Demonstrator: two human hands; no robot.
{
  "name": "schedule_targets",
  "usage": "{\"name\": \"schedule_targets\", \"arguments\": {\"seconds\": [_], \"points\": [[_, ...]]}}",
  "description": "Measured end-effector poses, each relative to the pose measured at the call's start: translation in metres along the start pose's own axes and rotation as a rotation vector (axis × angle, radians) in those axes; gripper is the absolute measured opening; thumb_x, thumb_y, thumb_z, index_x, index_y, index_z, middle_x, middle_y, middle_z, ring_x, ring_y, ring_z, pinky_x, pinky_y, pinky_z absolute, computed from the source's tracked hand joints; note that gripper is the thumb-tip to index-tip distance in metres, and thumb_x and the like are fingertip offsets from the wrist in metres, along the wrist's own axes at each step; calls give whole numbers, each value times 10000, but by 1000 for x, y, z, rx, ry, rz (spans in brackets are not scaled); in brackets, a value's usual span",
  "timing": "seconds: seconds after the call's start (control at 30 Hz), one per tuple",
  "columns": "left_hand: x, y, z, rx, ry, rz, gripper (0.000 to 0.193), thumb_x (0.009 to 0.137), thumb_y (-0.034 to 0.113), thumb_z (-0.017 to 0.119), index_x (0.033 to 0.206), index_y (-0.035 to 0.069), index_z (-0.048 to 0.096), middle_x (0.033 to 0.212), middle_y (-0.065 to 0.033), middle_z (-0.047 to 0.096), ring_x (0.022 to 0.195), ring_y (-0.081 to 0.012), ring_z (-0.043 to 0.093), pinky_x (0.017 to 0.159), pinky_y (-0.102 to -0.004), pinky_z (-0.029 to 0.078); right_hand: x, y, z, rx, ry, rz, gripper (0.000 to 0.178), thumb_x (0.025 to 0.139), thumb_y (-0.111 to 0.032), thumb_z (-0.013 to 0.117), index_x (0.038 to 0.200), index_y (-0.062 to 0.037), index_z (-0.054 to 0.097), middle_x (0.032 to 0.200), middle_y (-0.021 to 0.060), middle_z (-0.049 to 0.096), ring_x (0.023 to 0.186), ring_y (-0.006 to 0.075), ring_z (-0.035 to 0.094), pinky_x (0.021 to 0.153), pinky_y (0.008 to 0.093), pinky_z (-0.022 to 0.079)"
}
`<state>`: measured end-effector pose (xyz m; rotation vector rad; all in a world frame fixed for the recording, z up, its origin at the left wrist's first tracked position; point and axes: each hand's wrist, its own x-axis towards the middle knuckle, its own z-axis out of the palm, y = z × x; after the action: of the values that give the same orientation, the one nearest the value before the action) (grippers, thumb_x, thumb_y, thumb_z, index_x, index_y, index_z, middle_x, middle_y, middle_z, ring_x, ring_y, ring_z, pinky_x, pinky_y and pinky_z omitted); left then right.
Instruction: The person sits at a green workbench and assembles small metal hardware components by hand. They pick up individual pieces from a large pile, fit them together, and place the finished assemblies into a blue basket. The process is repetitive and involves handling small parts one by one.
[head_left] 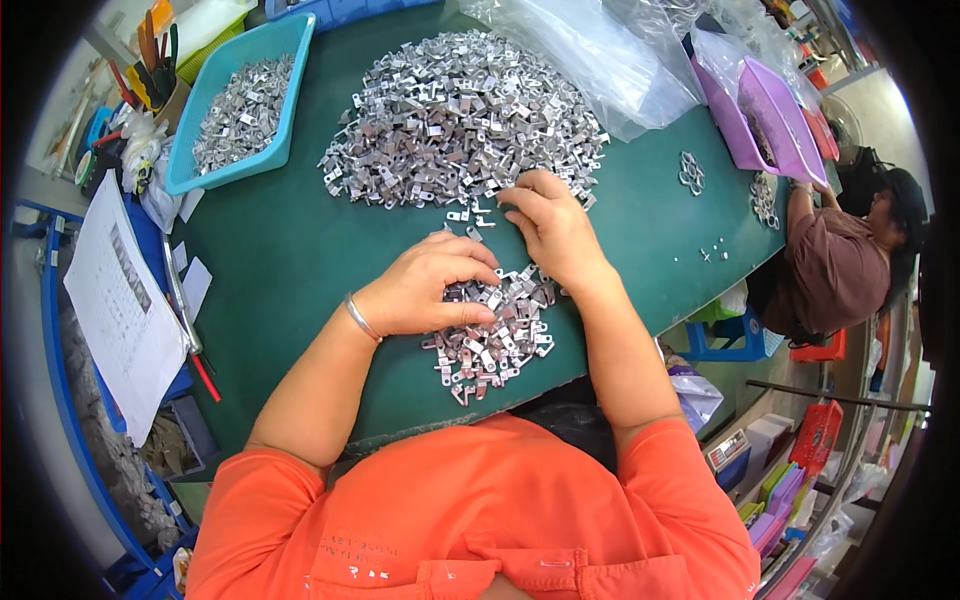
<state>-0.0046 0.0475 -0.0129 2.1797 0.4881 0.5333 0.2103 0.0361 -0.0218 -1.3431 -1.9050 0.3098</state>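
Observation:
A big heap of small silver metal brackets (465, 115) lies on the green table (280, 260). A smaller pile of the same brackets (490, 340) sits near the table's front edge. My left hand (425, 290) rests curled on the small pile, fingers closed over a few brackets; a bangle circles its wrist. My right hand (548, 228) lies palm down between the two piles, its fingertips touching loose brackets at the near edge of the big heap.
A blue tray (290, 60) with more brackets stands at the back left. Clear plastic bags (600, 60) and a purple bin (770, 110) sit at the back right. Another person (840, 265) works at the right end. Papers (125, 310) hang off the left edge.

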Motion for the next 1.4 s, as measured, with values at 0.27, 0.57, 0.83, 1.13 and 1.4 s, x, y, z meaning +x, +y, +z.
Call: {"name": "schedule_targets", "arguments": {"seconds": [0.27,0.57,0.83,1.13,1.4], "points": [[1,2,-1,-12,-12,0,340,699,238,785,975,70,679,1082,-60,618,998,-238,554,900,-347,410,-6,-9,-19,804,-123,783,144,896,-97,602,958,30,630,741,52,633,553,76,534,462,204,430],[-1,12,-3,-30,-56,-85,319,724,230,770,983,68,678,1058,-53,632,1014,-232,556,927,-357,399,-8,-8,-29,452,-359,366,128,850,-114,634,926,-20,676,672,52,610,595,141,581,551,282,461],[-16,19,-7,-26,-36,-118,311,740,226,759,985,56,671,1050,-71,643,994,-244,575,930,-368,420,-2,-10,-1,139,-187,155,80,793,-57,657,861,-15,658,797,106,604,737,252,608,654,341,480],[-6,7,-4,206,442,-431,290,704,86,763,962,49,636,891,-52,553,738,-147,550,679,-262,477,-1,-26,1,-15,-265,58,226,728,-217,737,857,-50,654,811,93,601,736,261,616,662,357,496],[-16,5,-10,-474,404,-629,113,827,38,664,925,-12,640,872,-54,652,762,-112,626,690,-233,504,9,-22,-9,263,-279,-29,159,792,-27,645,945,-47,683,833,95,611,742,251,594,668,337,480]]}}
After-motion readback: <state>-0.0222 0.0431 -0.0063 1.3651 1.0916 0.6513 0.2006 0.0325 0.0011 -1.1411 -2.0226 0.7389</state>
